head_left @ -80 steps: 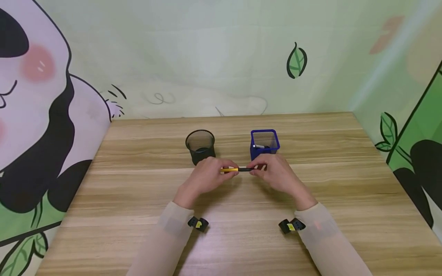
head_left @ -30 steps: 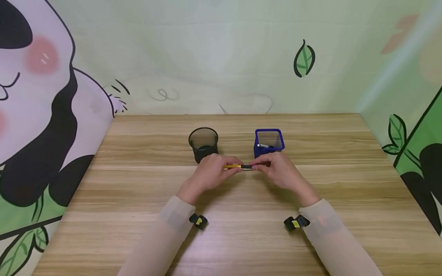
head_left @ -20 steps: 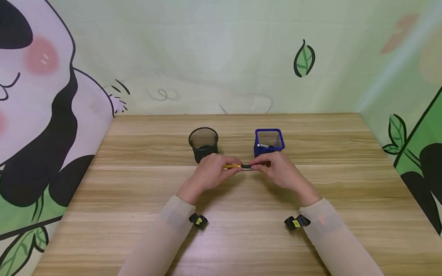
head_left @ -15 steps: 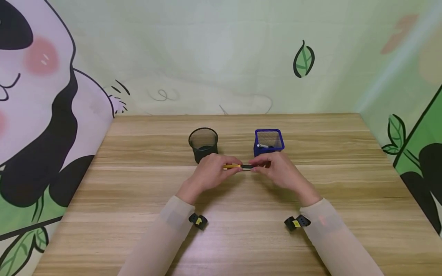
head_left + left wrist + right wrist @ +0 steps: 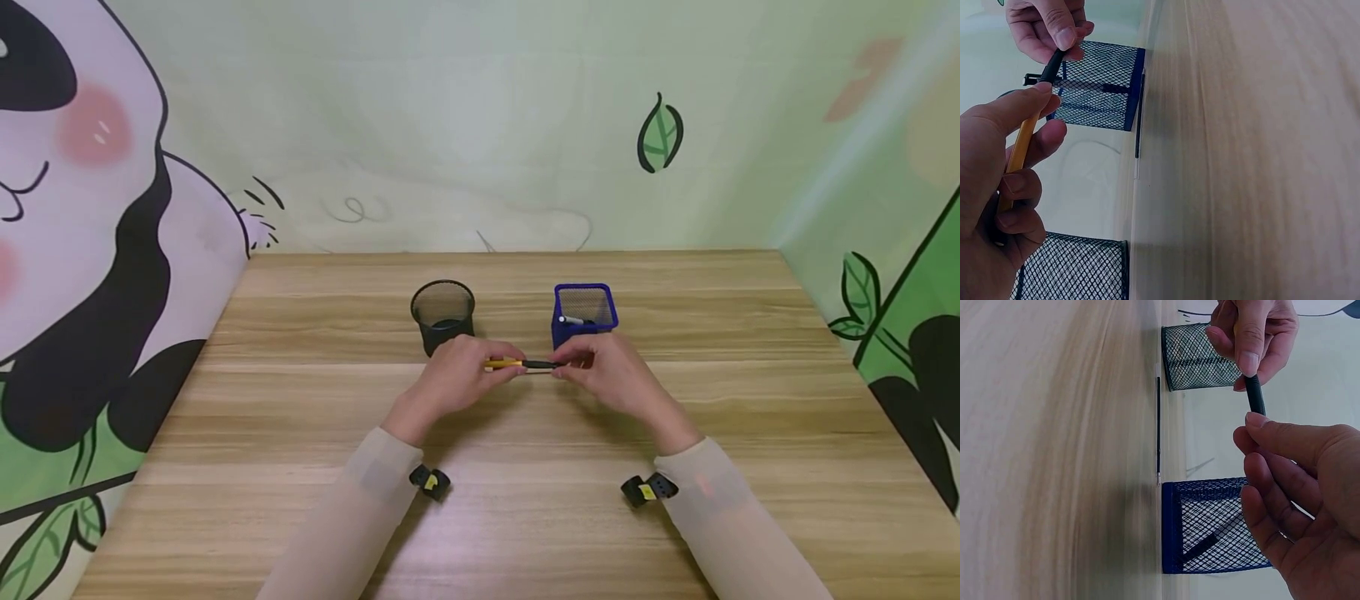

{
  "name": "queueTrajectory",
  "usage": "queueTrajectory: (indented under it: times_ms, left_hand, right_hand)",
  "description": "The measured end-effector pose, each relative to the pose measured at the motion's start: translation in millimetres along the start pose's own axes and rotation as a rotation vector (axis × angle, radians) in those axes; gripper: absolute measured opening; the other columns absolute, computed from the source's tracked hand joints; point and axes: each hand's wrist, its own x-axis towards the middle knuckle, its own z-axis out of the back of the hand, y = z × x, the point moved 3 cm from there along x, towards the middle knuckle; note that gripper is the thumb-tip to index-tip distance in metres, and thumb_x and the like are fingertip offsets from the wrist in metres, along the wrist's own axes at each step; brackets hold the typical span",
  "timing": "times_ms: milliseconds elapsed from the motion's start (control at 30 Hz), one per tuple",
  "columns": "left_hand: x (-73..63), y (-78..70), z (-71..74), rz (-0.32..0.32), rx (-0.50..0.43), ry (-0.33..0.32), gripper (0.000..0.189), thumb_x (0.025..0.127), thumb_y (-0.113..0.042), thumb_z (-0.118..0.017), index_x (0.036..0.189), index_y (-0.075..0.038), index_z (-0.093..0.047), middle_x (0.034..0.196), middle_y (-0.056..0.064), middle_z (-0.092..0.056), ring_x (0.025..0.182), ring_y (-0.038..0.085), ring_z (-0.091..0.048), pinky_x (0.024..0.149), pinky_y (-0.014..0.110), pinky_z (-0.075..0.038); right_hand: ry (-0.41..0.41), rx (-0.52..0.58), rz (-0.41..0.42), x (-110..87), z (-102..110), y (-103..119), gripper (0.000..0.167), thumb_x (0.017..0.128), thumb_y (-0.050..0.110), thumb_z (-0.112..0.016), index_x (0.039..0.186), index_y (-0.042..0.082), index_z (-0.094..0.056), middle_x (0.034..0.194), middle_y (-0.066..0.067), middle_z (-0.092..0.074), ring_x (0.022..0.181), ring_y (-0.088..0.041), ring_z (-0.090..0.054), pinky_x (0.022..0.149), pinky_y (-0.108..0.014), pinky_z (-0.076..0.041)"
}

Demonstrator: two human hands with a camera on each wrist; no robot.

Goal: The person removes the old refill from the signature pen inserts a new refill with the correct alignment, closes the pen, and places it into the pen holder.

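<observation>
One slim pen (image 5: 522, 364), barrel half glossy yellow, half matte black, held level above the wooden table (image 5: 300, 433) just in front of two wire-mesh holders. Left hand (image 5: 459, 379) curled round the yellow end, thumb pressed along the barrel, fingers folded beneath. Right hand (image 5: 606, 377) pinching the black end between thumb and forefinger, remaining fingers loosely bent. Both hands close together, pen bridging the gap.

Behind the left hand: one round black mesh cup (image 5: 442, 312), cylindrical, fine open weave. Behind the right hand: one square blue mesh holder (image 5: 584, 311), same weave, solid rim and corner strips, containing one pen with a white tip (image 5: 572, 320) leaning inside. On the table between and before the holders: one thin dark refill (image 5: 1158, 431), straight, needle-like, lying flat, pointed end toward the blue holder.

Table surface smooth, pale, long-grained laminate. Two sheer beige sleeves (image 5: 360, 517). Two small black clips with yellow tags (image 5: 430, 482) at the wrists. Cartoon-panda wall covering (image 5: 82, 250) around the table.
</observation>
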Motion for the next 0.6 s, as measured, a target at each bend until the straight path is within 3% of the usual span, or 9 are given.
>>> queueTrajectory:
  times_ms: [600]
  left_hand:
    - [-0.6, -0.8, -1.0, 0.014, 0.008, 0.017, 0.021, 0.099, -0.043, -0.069, 0.113, -0.031, -0.080, 0.111, -0.009, -0.079, 0.087, 0.004, -0.071, 0.070, 0.027, -0.054]
  right_hand:
    - [-0.018, -0.018, 0.004, 0.4, 0.2, -0.2, 0.007, 0.090, 0.014, -0.081, 0.098, 0.013, -0.083, 0.091, -0.002, -0.079, 0.080, -0.012, -0.066, 0.071, -0.028, -0.053]
